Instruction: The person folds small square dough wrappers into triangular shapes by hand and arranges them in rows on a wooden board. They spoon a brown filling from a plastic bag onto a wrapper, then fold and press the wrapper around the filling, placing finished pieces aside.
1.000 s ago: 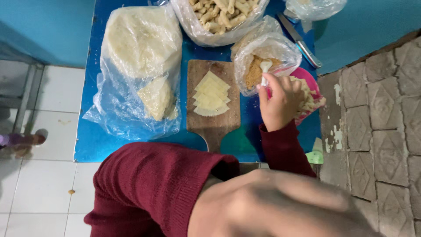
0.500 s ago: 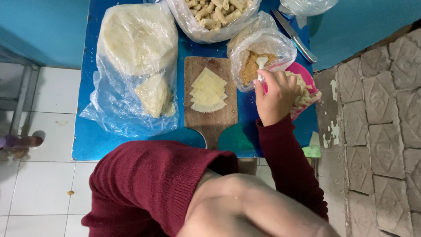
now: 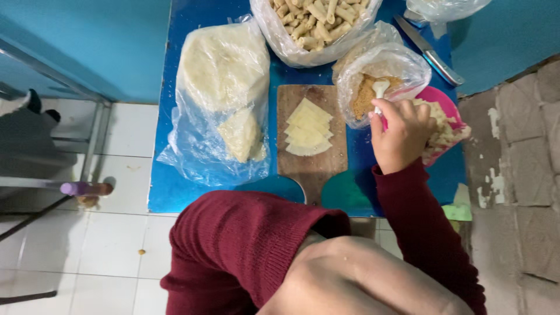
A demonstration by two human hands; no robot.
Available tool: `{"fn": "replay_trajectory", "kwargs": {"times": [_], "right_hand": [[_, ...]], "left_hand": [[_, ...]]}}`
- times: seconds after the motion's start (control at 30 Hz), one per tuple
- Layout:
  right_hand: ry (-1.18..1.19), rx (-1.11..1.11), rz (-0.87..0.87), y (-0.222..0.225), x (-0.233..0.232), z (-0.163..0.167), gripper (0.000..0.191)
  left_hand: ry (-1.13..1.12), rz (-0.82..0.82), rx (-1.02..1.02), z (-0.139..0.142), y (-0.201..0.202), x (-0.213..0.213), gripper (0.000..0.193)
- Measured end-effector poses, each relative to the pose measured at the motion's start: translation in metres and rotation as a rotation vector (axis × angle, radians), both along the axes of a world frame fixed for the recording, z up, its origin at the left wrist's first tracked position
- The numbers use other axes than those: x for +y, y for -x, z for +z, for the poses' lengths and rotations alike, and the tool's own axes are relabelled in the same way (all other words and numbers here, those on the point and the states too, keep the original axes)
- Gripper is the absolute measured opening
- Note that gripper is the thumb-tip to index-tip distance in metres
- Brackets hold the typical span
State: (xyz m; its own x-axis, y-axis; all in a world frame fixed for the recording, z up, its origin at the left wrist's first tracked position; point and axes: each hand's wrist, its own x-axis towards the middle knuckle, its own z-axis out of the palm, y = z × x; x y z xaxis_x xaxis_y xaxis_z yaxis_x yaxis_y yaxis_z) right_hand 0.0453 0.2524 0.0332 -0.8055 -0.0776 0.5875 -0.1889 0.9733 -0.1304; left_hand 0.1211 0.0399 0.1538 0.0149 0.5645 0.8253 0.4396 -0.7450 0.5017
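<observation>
My right hand (image 3: 402, 134) grips a white spoon (image 3: 380, 87) with a pink handle. The spoon's bowl dips into an open plastic bag of brown crumbs (image 3: 373, 61). The hand hovers over the left rim of a pink bowl (image 3: 450, 108) that holds pale pieces. Just left of the hand, a wooden cutting board (image 3: 312, 169) carries a fan of pale triangular dough sheets (image 3: 306, 128). My left arm, in a dark red sleeve (image 3: 251, 245) pushed up off the bare forearm, crosses the foreground; its hand is out of the frame.
On the blue table (image 3: 186, 195) lies a plastic bag with stacked pale wrappers (image 3: 224, 70). A bag of rolled sticks (image 3: 315, 23) and a knife (image 3: 431, 55) lie at the back. White floor tiles are on the left, a rough stone surface on the right.
My right hand has moved up and left from over the pink bowl toward the crumb bag, carrying the spoon into it. The view has shifted slightly.
</observation>
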Motion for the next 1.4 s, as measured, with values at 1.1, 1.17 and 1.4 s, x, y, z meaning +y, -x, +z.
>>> {"fn": "replay_trajectory", "kwargs": {"times": [1.1, 1.17, 1.4], "right_hand": [[0.243, 0.013, 0.149, 0.043, 0.018, 0.010, 0.008], [0.240, -0.006, 0.125, 0.044, 0.017, 0.009, 0.004], [0.211, 0.051, 0.109, 0.043, 0.019, 0.000, 0.011]], "left_hand": [[-0.147, 0.200, -0.082, 0.023, -0.004, -0.005, 0.016], [-0.110, 0.198, -0.071, 0.006, -0.006, 0.002, 0.016], [-0.012, 0.179, -0.054, -0.044, -0.020, 0.016, 0.015]]}}
